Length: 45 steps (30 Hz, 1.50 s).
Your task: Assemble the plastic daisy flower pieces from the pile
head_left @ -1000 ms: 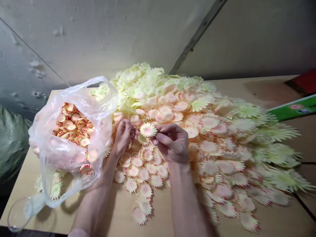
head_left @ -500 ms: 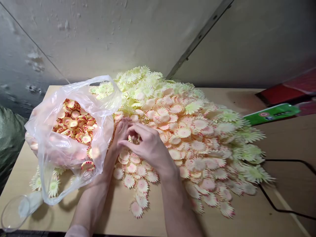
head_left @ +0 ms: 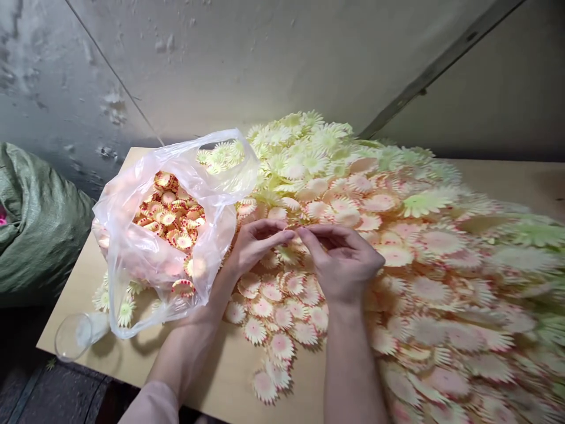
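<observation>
My left hand and my right hand meet over a pile of artificial flower pieces, thumbs and fingers closed in a pinch. Between the fingertips is a thin flower piece, seen nearly edge-on and partly hidden. The pieces in the pile are pale discs with notched, pink-tipped petals; those at the back look yellow-green. Left of my left hand stands an open white plastic bag. It holds several curled flower pieces with red tips.
A clear plastic cup lies tipped on its side near the left table edge. Beyond that edge is a bulky green sack. The stained wall rises behind the wooden table.
The view has shifted left, bringing more of the sack into sight. My hands have drawn apart from their overlapped position and now face each other, fingertips meeting at the flower piece.
</observation>
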Motion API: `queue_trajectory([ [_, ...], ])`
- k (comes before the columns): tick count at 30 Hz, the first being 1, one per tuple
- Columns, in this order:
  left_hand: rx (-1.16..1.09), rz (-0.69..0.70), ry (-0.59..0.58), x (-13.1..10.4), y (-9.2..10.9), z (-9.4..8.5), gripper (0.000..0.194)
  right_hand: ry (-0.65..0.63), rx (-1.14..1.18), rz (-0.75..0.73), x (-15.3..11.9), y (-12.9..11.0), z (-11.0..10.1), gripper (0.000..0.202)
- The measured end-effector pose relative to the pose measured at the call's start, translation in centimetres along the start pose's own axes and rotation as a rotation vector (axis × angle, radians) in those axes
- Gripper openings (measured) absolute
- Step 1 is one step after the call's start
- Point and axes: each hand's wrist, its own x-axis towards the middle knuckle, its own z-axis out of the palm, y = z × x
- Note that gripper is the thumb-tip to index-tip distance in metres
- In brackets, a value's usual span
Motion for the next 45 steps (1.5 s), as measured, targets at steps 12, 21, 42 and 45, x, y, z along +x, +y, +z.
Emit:
queue_trajectory([
  [12, -0.064, -0.249, -0.111, -0.5, 1.5, -0.1, 0.05, -0.263, 0.57, 0.544, -0.3, 2.7, -0.6, 0.043],
  [21, -0.024, -0.077, -0.035, 0.2, 1.5, -0.3, 0.037, -0.089, 0.448, 0.331, -0.5, 1.8, 0.7, 0.028],
  [42, 0.153, 0.041, 0.09, 0.4, 0.9, -0.2, 0.04, -0.231, 0.518, 0.346, -0.2, 2.1, -0.2, 0.021],
  [45, 0.173, 0.039, 0.132, 0.3, 1.0, -0.1, 0.04, -0.261, 0.551, 0.391, -0.1, 2.0, -0.3, 0.025],
])
